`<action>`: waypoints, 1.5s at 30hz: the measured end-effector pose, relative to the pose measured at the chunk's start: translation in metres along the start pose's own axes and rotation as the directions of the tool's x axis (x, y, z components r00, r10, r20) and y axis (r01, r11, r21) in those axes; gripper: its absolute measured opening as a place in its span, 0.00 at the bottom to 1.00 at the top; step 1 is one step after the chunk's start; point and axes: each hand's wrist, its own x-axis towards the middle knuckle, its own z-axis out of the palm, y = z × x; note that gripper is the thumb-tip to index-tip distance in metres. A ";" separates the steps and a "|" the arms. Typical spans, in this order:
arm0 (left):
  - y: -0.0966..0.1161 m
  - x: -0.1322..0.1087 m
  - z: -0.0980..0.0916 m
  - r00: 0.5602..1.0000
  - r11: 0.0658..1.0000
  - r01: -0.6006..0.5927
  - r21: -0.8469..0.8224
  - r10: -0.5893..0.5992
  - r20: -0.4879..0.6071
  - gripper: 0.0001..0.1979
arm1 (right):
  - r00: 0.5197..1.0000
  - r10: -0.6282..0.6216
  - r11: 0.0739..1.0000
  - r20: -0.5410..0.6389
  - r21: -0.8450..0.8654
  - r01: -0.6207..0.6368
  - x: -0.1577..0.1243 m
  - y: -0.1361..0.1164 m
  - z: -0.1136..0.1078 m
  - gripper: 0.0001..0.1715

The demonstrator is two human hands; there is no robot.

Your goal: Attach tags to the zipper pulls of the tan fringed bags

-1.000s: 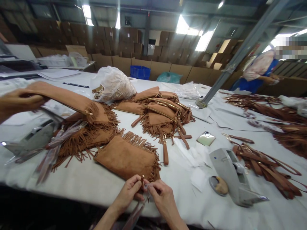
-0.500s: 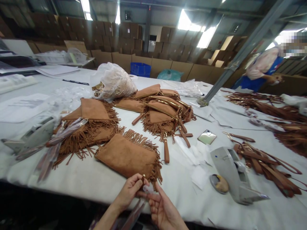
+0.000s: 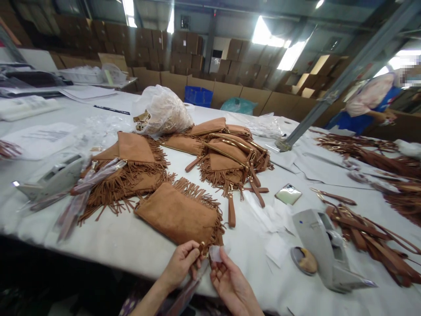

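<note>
Fringe runs along the far and right sides of a tan suede pouch that lies flat near the front edge of the white surface. Both hands work at its nearest corner.

The left hand is closed in a pinch, thumb and forefinger gripping a small gold fitting at that corner of the pouch. The right hand is just beside it, palm turned up. Its thumb and fingertips are lightly closed on a small white slip, held close to the fitting. Whether the slip touches the metal I cannot tell.

Behind the pouch lies a heap of fringed pouches with gold bars and wrist straps, and a second heap lies to the left. A grey tape dispenser stands to the right of the hands, with a bundle of brown straps just past it. A shiny phone lies between the dispenser and the first heap. A bulging white plastic bag sits farther back. At the far right, a co-worker in blue bends over another part of the surface.
</note>
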 end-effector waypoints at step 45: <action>0.039 -0.026 0.004 0.947 0.589 -0.183 0.787 0.320 -0.020 0.11 | 0.809 -0.502 0.438 0.305 -0.717 0.543 0.009 -0.007 0.018 0.28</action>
